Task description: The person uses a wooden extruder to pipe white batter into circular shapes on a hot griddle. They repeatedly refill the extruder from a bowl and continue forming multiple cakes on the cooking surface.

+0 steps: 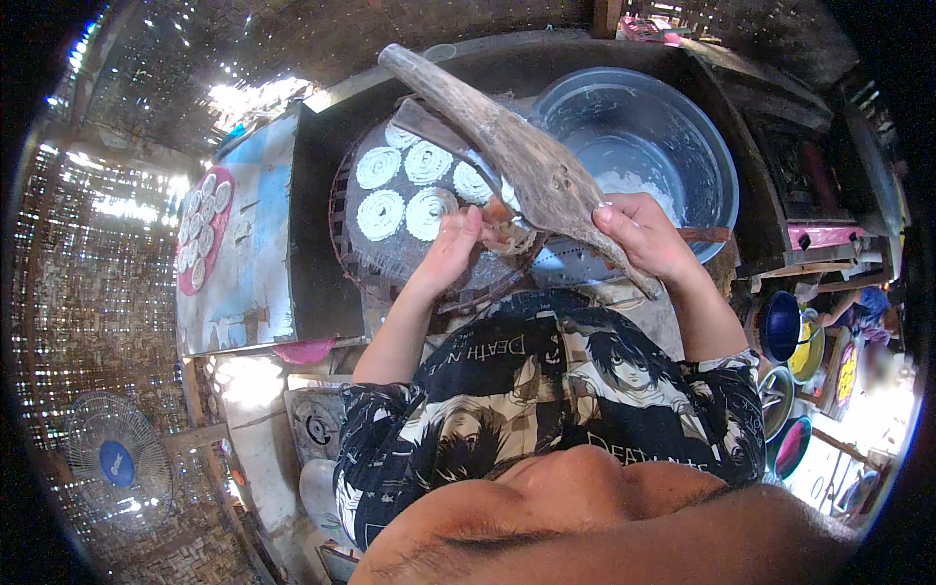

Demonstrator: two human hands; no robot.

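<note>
A long, weathered wooden lever [507,136] slants from upper left to lower right in front of me. My right hand [643,237] is closed round its lower right part, thumb on top. A second, thinner wooden arm [434,129] lies beneath it. My left hand [456,249] is closed beside a small brownish piece [509,237] under the lever; what its fingers hold is partly hidden. Next to it, several white coiled discs of noodle-like strands [427,163] lie on a dark round tray [343,210]. The lever covers part of them.
A large grey basin [720,166] with white paste or flour stands behind the lever. At left, a pink round tray [209,265] of pale discs rests on a blue-white table [255,244]. A fan [117,463] stands lower left; bowls [780,327] and another person [863,312] are at right.
</note>
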